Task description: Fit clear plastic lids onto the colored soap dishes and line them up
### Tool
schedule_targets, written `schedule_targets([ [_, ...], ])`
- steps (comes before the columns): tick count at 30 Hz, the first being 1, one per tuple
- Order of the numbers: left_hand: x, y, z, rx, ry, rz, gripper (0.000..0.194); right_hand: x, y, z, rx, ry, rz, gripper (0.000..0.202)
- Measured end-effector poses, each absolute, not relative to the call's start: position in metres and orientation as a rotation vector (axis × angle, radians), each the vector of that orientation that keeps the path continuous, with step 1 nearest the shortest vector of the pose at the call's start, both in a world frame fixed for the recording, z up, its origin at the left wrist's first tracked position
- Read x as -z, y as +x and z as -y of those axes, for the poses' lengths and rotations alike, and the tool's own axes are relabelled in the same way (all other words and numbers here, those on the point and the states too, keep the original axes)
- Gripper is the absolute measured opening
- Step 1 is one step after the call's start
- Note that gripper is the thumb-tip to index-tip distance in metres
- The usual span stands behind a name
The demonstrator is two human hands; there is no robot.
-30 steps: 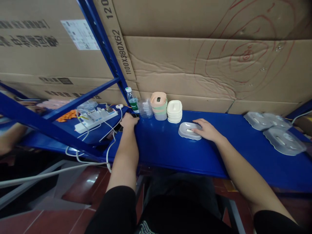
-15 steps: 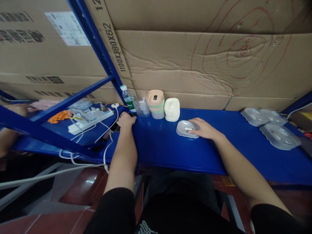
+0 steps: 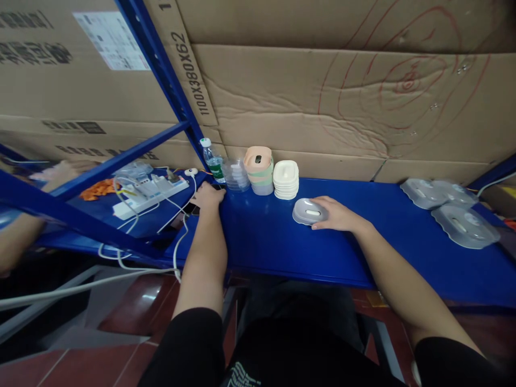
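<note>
My right hand (image 3: 334, 213) is closed around the right side of a small rounded grey plastic container (image 3: 305, 215) on the blue shelf. The container has a clear-looking cover with a white oval piece in its middle. At the left back, my left hand (image 3: 207, 196) has its fingers curled over a dark flat object (image 3: 195, 209), which it mostly hides. Between and behind my hands stand a stack of cream lids (image 3: 286, 180), a stack of peach, green and grey containers (image 3: 259, 171), and some clear plastic pieces (image 3: 236, 176).
A water bottle (image 3: 213, 161) stands by the blue upright. Several clear-covered grey containers (image 3: 463, 224) lie at right. Left of the frame are a power strip (image 3: 151, 196), white cables and an orange cloth (image 3: 98, 189). Another person's arm (image 3: 28, 228) reaches in. Cardboard (image 3: 290, 107) backs the shelf.
My right fingers have shifted off the white oval piece to the container's side, and its cover appears higher. My left hand has barely moved. The other person's hand has moved right.
</note>
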State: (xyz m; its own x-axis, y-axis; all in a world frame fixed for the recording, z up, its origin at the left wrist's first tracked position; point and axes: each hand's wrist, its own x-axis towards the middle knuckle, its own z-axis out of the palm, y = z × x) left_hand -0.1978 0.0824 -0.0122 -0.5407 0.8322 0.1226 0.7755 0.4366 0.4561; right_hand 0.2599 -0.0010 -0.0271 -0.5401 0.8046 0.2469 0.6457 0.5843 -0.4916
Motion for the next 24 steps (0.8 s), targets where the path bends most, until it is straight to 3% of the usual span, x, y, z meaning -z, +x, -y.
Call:
schedule_targets([
  [4, 0.003, -0.195, -0.083, -1.354, 1.208, -2.564, 0.050, 0.026, 0.260, 0.001, -0.467, -1.156, 2.379, 0.099],
  [8, -0.006, -0.171, -0.082, -2.103, 1.401, -2.318, 0.036, 0.025, 0.259, 0.002, -0.472, -1.139, 2.383, 0.099],
  [11, -0.006, -0.130, -0.071, -2.288, 1.776, -1.931, 0.032, 0.022, 0.257, 0.004, -0.462, -1.129, 2.362, 0.096],
  [13, -0.005, -0.098, -0.058, -2.220, 2.141, -1.578, 0.027, 0.019, 0.256, 0.005, -0.461, -1.116, 2.343, 0.094],
  [15, -0.003, -0.069, -0.043, -1.891, 2.527, -1.248, 0.030, 0.016, 0.255, 0.007, -0.458, -1.093, 2.321, 0.092],
  [19, 0.000, -0.030, -0.021, -1.302, 2.808, -0.806, 0.063, 0.009, 0.252, 0.011, -0.457, -1.038, 2.260, 0.087],
  [24, 0.011, -0.020, -0.018, -0.907, 2.709, -0.797, 0.094, 0.007, 0.249, 0.012, -0.476, -0.985, 2.239, 0.087],
])
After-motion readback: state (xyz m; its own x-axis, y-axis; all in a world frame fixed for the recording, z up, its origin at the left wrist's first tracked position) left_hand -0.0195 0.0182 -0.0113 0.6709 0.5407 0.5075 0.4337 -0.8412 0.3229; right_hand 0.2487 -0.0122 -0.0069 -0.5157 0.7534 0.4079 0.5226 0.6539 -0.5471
